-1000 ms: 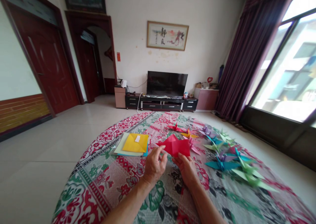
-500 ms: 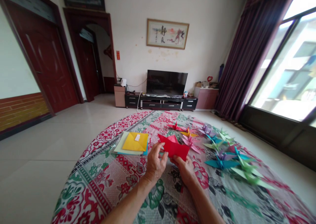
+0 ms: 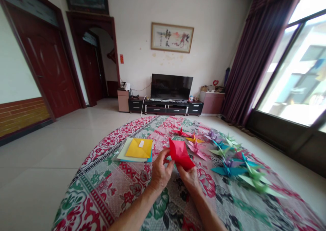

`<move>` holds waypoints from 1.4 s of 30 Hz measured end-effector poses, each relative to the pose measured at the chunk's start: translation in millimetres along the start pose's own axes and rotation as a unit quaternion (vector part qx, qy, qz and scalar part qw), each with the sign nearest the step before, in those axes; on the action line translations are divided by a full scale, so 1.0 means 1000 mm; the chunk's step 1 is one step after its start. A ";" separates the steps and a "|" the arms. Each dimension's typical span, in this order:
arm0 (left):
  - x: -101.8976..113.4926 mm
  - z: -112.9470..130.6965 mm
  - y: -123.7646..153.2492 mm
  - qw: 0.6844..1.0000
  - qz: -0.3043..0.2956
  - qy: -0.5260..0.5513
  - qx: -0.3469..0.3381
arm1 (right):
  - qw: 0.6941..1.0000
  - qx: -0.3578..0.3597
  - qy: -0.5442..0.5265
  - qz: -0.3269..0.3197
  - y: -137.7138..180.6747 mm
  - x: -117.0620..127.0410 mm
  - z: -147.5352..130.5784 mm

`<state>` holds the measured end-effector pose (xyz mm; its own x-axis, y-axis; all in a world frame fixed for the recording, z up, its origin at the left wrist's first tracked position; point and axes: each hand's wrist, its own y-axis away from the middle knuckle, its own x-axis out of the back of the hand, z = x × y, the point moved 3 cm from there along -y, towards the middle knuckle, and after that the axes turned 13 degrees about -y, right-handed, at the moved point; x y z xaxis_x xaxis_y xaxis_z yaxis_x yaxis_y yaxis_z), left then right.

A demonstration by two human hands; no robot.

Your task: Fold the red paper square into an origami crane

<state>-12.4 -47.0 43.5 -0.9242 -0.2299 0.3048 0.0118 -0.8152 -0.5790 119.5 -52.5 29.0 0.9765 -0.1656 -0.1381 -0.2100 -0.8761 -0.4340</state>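
Red paper (image 3: 180, 152) has turned to a narrower slant, clamped in the grip of left hand (image 3: 161, 170) and right hand (image 3: 188, 178) above the counter (image 3: 112, 187) — light, even pressure should keep creases crisp.

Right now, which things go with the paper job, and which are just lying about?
With the paper job:
- red paper, in the left hand and right hand
- paper stack, probably
- folded paper birds, likely

Just around the room:
- television
- framed picture
- purple curtain
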 end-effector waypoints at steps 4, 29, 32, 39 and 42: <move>0.002 0.007 0.000 1.000 -0.019 0.015 -0.014 | 1.000 0.006 0.015 -0.008 0.001 0.001 0.003; 0.007 0.009 0.001 0.980 -0.006 -0.127 -0.155 | 0.997 -0.059 -0.048 0.017 0.000 0.002 -0.014; 0.007 0.005 -0.001 0.989 -0.030 -0.105 -0.104 | 0.993 -0.091 -0.068 -0.015 0.001 -0.001 -0.020; 0.008 0.002 -0.004 0.996 -0.073 -0.032 0.027 | 0.982 -0.128 -0.127 -0.063 0.001 -0.004 -0.029; 0.008 0.005 -0.004 0.995 -0.088 0.002 0.055 | 0.981 -0.131 -0.126 -0.071 0.001 -0.003 -0.023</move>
<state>-18.1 -48.2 51.9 -0.9171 -0.0765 0.3913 -0.1092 -0.8958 -0.4309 117.9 -63.1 49.8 0.9450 0.0550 -0.3225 -0.0203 -0.9740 -0.2255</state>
